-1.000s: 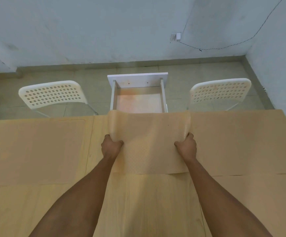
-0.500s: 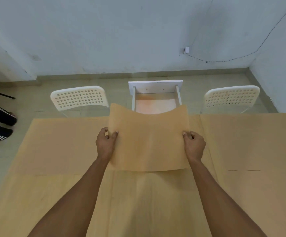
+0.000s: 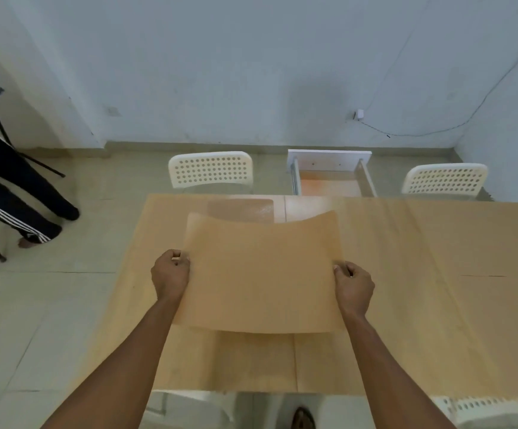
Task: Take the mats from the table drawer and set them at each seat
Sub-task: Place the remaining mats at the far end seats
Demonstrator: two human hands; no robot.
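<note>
We hold one tan mat (image 3: 260, 274) above the counter (image 3: 437, 289), its far edge curling up. Our left hand (image 3: 171, 275) pinches the mat's 9 o'clock edge with curled fingers, and our right hand (image 3: 354, 284) pinches the 3 o'clock edge the same way.

A second mat (image 3: 240, 210) lies flat on the counter at 12 o'clock from the held one, partly hidden behind it, in front of the left white chair (image 3: 211, 170). At 1 o'clock the white drawer (image 3: 332, 171) stands pulled open past the far edge of the counter, between that chair and the right white chair (image 3: 445, 179).

At 9 o'clock, well apart on the tiled floor, sits a person's legs in dark striped trousers (image 3: 13, 196). At 5 o'clock, below the near counter edge, another white chair (image 3: 480, 413) shows.
</note>
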